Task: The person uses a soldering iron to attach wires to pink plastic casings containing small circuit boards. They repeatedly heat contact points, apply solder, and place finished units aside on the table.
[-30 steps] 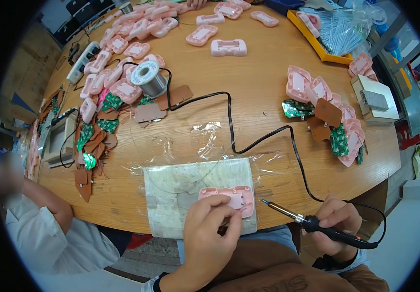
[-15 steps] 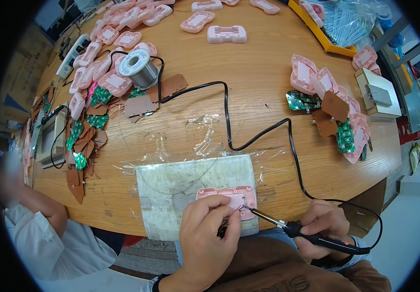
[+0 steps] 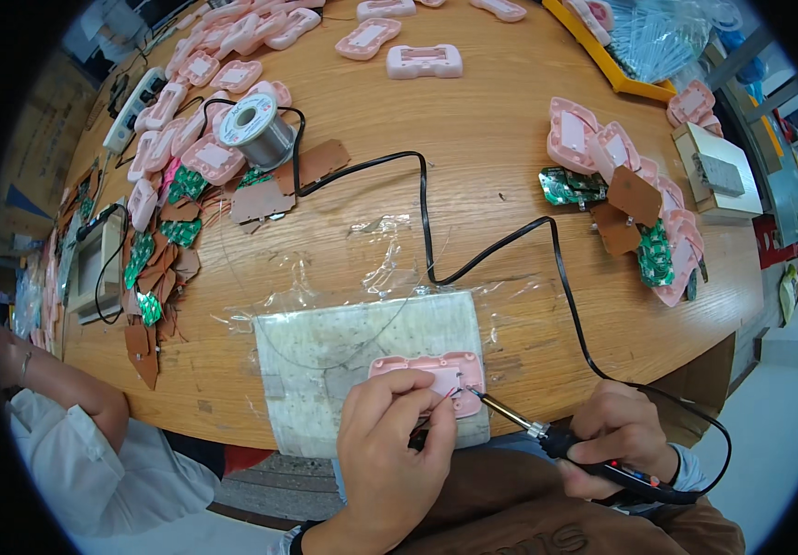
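Observation:
My right hand (image 3: 616,427) grips a black soldering iron (image 3: 613,470), its metal shaft slanting up and left. The iron's tip is at the right part of a pink plastic shell (image 3: 382,363), which lies open side up on a pale, stained mat (image 3: 302,407). My left hand (image 3: 397,430) rests over the shell's near left part with its fingers closed in a pinch. Thin wires (image 3: 452,392), one reddish, stick out at these fingertips, close to the iron's tip. Part of the shell's inside is hidden under my left fingers.
A solder spool (image 3: 267,143) stands by green circuit boards (image 3: 140,259) and brown boards at left. The iron's black cord (image 3: 428,213) winds across the table. More pink shells (image 3: 573,134) are piled at right, near a yellow tray (image 3: 635,85). A co-worker's arm (image 3: 70,388) is at left.
The soldering iron's tip has shifted slightly right, away from my left fingertips. My left hand stays nearly in place. The co-worker's blurred hand at left has lowered.

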The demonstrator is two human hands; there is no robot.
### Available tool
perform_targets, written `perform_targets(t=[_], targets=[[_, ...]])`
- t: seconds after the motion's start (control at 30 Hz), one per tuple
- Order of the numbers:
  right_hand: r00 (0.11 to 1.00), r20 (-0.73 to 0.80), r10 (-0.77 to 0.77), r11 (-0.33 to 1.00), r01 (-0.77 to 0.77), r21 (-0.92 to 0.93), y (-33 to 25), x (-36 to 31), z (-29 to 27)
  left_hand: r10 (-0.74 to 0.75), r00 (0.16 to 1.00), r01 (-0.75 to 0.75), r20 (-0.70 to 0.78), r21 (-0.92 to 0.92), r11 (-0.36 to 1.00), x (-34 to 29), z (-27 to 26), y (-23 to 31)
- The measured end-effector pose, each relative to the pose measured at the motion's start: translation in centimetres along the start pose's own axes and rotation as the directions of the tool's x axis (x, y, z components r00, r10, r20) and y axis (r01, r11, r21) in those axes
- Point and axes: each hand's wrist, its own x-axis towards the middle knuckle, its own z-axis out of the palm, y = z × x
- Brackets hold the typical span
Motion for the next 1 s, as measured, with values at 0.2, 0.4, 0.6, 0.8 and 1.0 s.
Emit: perform_targets(t=[0.2, 0.4, 0.6, 0.8, 1.0], targets=[[0.998, -0.051, 0.035, 0.999, -0.035, 0.011, 0.1, -0.4, -0.6, -0.003, 1.0, 0.003, 0.004, 0.001, 1.0, 0.1, -0.1, -0.1], [0.91, -0.213, 0.357, 0.86, -0.23, 0.456, -0.2, -1.5, -0.3, -0.034, 0.999, 0.034, 0.017, -0.01, 0.999, 0.0, -0.2, 0.1], [0.929, -0.262, 0.261, 0.929, -0.168, 0.329, 0.7, -2.1, -0.4, -0.005, 1.0, 0.005, 0.011, -0.005, 1.0, 0.0, -0.1, -0.1], [0.744, -0.258, 0.616, 0.592, -0.222, 0.775, 1.9, -2.2, -0.6, -0.043, 0.999, 0.043, 0.012, -0.045, 0.998, -0.1, 0.0, -0.2], [0.69, -0.078, 0.72, 0.2, -0.099, 0.975, 2.7, -2.3, -0.9, -0.08, 0.996, 0.083, 0.046, -0.068, 0.994, 0.0, -0.5, 0.1]])
